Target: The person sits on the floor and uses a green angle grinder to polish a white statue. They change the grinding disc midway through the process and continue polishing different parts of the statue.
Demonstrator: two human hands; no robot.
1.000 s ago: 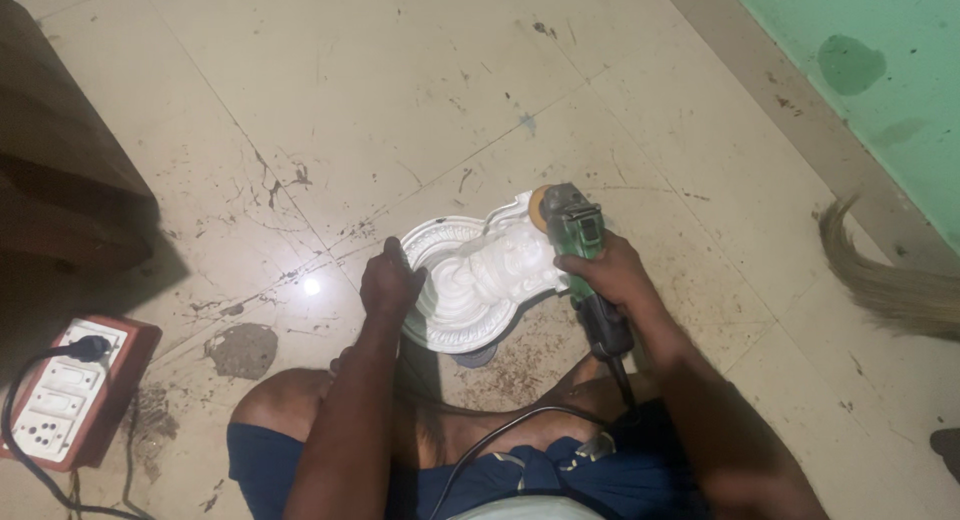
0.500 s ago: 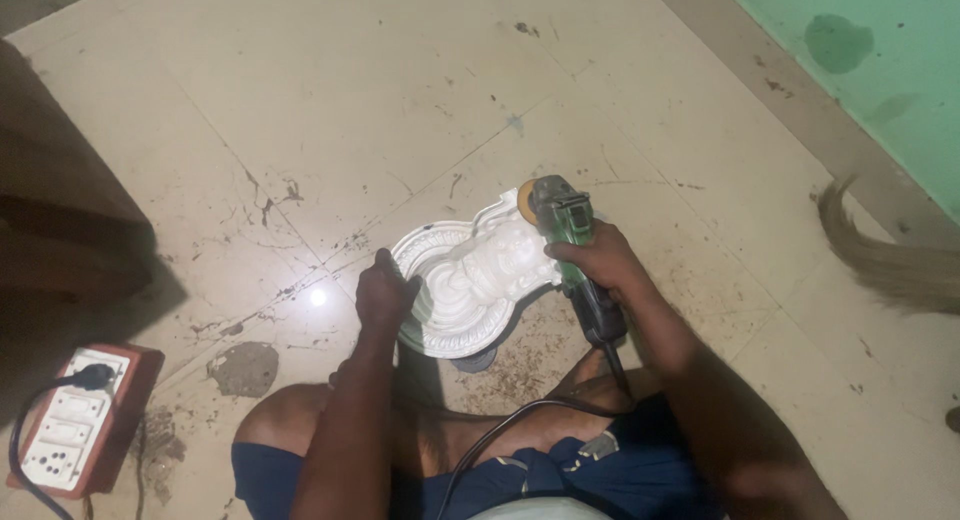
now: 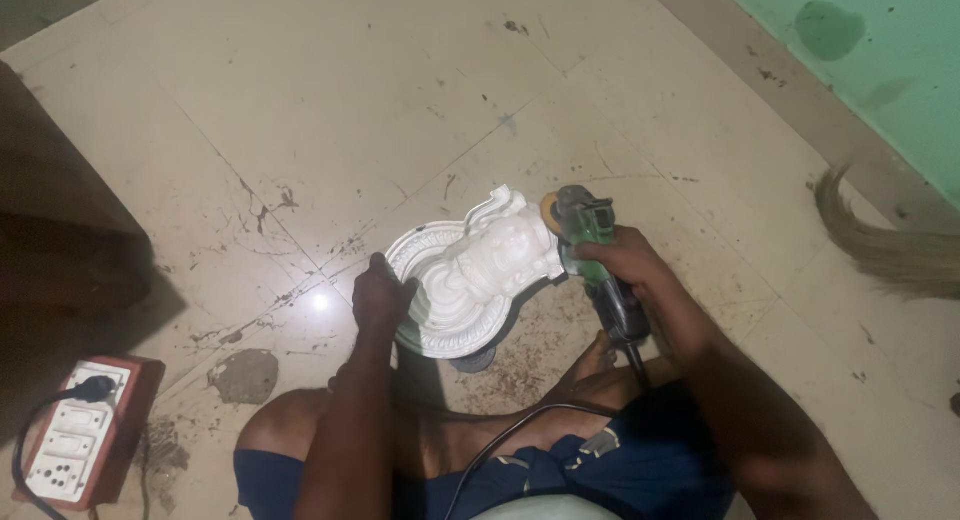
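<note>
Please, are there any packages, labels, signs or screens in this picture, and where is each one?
None can be seen. The nearest such thing is the extension board at the lower left on the floor: a red box with a white socket plate and a black plug in it.

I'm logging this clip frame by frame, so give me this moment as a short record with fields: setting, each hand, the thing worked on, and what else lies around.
setting: person seated on a stained tile floor, seen from above
left hand: grips the left edge of the white moulding
right hand: wrapped around the green grinder
grinder: its head is at the moulding's upper right edge; its cord runs back over the lap
moulding: ornate, round-based, propped on the floor
around: socket board lower left, broom at right, green wall
</note>
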